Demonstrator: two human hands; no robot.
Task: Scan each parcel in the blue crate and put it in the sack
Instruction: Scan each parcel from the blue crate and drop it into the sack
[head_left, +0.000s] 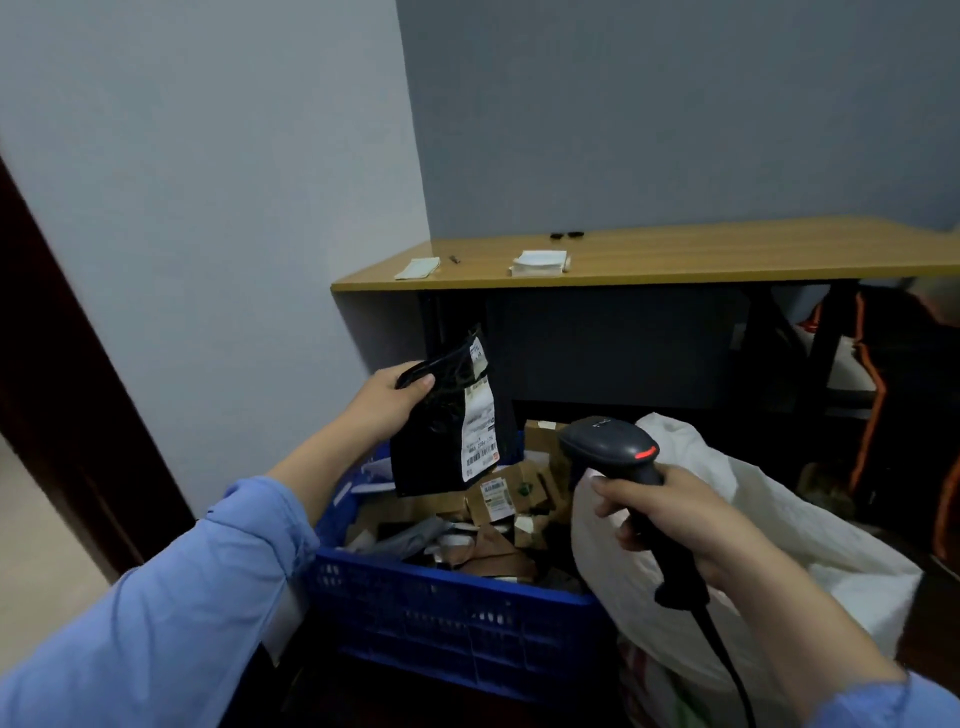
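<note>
Gripping black parcel (447, 415) raised in left hand (387, 397), right hand (670, 519) aiming scanner (618, 457)

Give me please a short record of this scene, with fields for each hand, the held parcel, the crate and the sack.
left hand: grips the top corner of the black parcel, held above the crate
black parcel: white label with barcodes, facing the camera
right hand: grips the handle of the scanner; a red light shows on its head
blue crate: holds many more parcels, mostly brown cardboard boxes
sack: white, at the crate's right side
desk: behind, with paper slips on it
</note>
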